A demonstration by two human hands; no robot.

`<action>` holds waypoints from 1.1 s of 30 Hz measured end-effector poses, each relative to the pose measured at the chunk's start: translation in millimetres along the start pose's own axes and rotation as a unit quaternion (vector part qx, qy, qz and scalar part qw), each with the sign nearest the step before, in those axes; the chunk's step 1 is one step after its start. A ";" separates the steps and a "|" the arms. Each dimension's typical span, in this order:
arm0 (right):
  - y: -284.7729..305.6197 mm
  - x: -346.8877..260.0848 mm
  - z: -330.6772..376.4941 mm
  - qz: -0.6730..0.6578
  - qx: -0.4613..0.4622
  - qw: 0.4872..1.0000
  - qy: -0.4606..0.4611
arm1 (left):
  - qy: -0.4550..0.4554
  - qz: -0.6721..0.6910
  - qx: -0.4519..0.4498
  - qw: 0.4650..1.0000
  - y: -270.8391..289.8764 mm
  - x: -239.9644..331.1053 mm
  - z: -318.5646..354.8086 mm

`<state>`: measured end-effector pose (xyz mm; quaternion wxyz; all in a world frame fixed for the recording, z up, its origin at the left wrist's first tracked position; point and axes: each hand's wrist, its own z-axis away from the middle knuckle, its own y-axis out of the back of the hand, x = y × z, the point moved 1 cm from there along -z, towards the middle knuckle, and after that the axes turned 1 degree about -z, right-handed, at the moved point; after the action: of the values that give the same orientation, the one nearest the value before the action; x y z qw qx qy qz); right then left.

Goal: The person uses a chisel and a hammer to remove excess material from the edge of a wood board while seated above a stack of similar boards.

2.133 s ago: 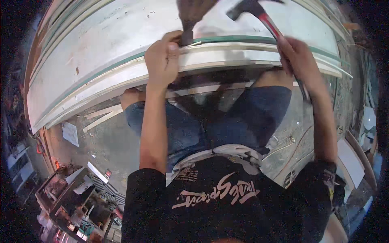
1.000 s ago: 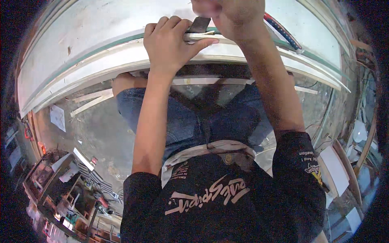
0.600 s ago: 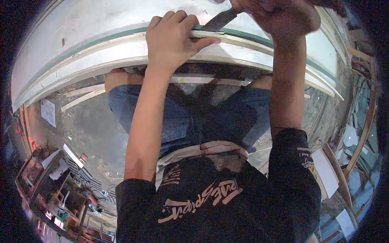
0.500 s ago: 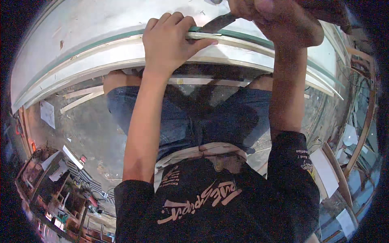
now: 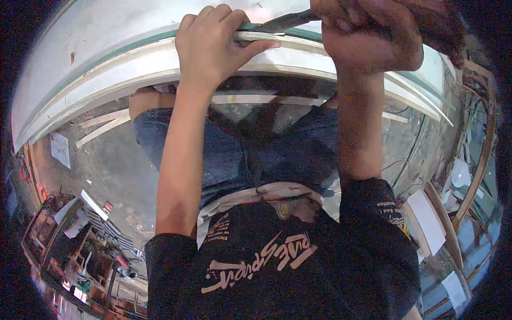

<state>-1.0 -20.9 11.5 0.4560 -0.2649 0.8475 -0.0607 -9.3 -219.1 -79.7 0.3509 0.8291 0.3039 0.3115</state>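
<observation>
A long board with a green strip (image 5: pixel 125 49) and pale edging lies across the top of the view. My left hand (image 5: pixel 208 50) is closed over this edge, fingers on the far side and thumb on the near side. A thin pale sliver (image 5: pixel 261 37) lies between its thumb and fingers. My right hand (image 5: pixel 370 42) is closed around the handle of a knife-like tool, mostly covered by the fist. Its dark blade (image 5: pixel 288 22) points left, tip against the green strip close to my left fingers.
White panel surface (image 5: pixel 117 24) extends beyond the strip. Below the board are my knees and a grey floor (image 5: pixel 117 160) with wooden slats (image 5: pixel 106 130). Shelving with clutter (image 5: pixel 69 250) stands lower left. Boards and sheets (image 5: pixel 426 218) lean at the right.
My right fist has come down nearer to me, so the blade lies flatter and more of it shows. The left hand keeps its grip on the edge. The whole view has shifted slightly.
</observation>
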 end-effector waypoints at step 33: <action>-9.7 -8.5 -23.5 0.101 -0.121 0.983 0.094 | 0.014 -0.036 -0.006 0.999 3.1 6.2 -1.8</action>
<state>-12.3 -28.1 34.7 0.3428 -0.2239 0.9101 0.0639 -5.8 -215.6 -74.4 0.3629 0.8109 0.3367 0.3122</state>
